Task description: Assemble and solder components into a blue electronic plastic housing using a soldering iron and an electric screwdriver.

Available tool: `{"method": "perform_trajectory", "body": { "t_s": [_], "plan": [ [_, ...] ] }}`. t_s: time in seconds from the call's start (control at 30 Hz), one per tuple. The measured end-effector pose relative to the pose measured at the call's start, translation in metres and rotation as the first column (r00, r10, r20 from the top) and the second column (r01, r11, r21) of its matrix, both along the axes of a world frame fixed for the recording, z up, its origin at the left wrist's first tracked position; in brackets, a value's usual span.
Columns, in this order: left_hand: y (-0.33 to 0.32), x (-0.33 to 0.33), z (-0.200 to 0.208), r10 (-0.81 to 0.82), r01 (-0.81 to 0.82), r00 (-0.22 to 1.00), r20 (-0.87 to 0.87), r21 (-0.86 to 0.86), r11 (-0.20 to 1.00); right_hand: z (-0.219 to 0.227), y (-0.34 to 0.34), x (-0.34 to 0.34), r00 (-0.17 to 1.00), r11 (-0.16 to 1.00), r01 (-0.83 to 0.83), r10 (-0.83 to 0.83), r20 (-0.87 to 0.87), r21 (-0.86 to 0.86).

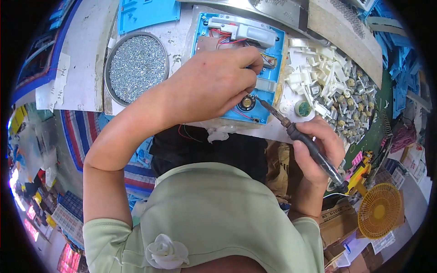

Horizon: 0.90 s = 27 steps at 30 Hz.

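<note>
A light-blue plastic casing (pixel 269 97) lies on the worktable, its inside facing up. It holds a white plastic housing (pixel 257 34), red and blue wires (pixel 223 34) and a small round speaker (pixel 247 103). My left hand (pixel 218 82) reaches over the casing with bent fingers closed together; whatever they pinch is hidden, as is part of the casing under the hand. In my right hand (pixel 321 148) is a soldering iron (pixel 297 133), gripped by its dark handle. Its tip points up and left, close to the speaker and my left fingertips.
A round metal bowl (pixel 108 75) full of small screws stands at the left. White plastic parts (pixel 309 68), small motors (pixel 350 93) and a small round container with green contents (pixel 302 108) lie at the right. A blue panel (pixel 148 16) is at the back; a yellow fan (pixel 379 211), lower right.
</note>
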State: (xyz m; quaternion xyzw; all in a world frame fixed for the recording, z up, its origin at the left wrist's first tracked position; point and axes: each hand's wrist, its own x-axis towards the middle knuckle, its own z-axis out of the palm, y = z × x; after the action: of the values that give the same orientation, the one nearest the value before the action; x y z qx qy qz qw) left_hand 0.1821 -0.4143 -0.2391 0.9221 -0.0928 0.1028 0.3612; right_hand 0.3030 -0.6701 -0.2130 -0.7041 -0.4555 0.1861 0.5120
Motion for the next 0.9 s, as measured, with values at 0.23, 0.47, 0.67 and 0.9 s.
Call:
{"method": "perform_trajectory", "body": {
  "t_s": [0.23,0.47,0.67,0.9],
  "plan": [
    [-0.0003,-0.0001,-0.0006,0.004,-0.004,1.0,0.015,0.006,1.0,0.002,-0.0033,0.0028,1.0,1.0,-0.009,0.009,0.006,0.028],
    [-0.0005,0.0001,0.0017,-0.013,0.012,1.0,0.008,0.021,1.0,0.0027,-0.0045,0.0055,0.999,0.999,-0.029,0.028,0.029,0.027],
    [-0.0016,0.0007,0.0035,-0.02,0.019,1.0,0.014,0.053,0.998,-0.0001,-0.0039,0.0042,0.998,0.998,-0.05,0.05,0.024,0.029],
    [-0.0011,0.0009,0.0064,-0.032,0.031,1.0,0.001,0.091,0.995,0.0013,0.0001,0.0036,0.998,0.999,-0.052,0.052,0.029,-0.015]
  ]
}}
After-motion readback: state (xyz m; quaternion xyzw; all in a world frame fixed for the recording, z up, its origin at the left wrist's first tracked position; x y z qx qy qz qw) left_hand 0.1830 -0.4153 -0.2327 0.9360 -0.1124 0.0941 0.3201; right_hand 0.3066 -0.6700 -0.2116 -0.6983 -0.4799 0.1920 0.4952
